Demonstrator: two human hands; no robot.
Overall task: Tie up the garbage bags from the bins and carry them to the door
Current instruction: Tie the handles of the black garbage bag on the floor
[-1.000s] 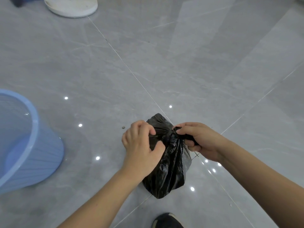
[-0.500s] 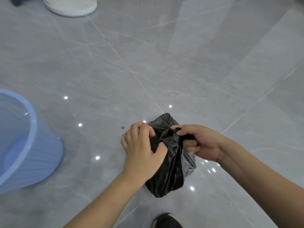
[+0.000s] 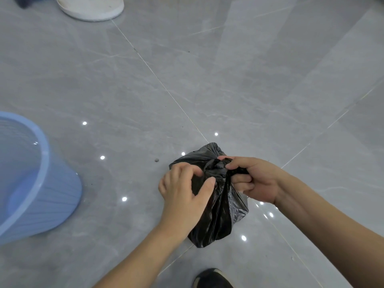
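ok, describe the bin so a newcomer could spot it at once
Start from the glossy grey tiled floor and look to the far left edge of the view. There stands the pale blue ribbed plastic bin, open-topped with no liner visible inside. It is the only blue, rigid thing near the crumpled black plastic garbage bag.
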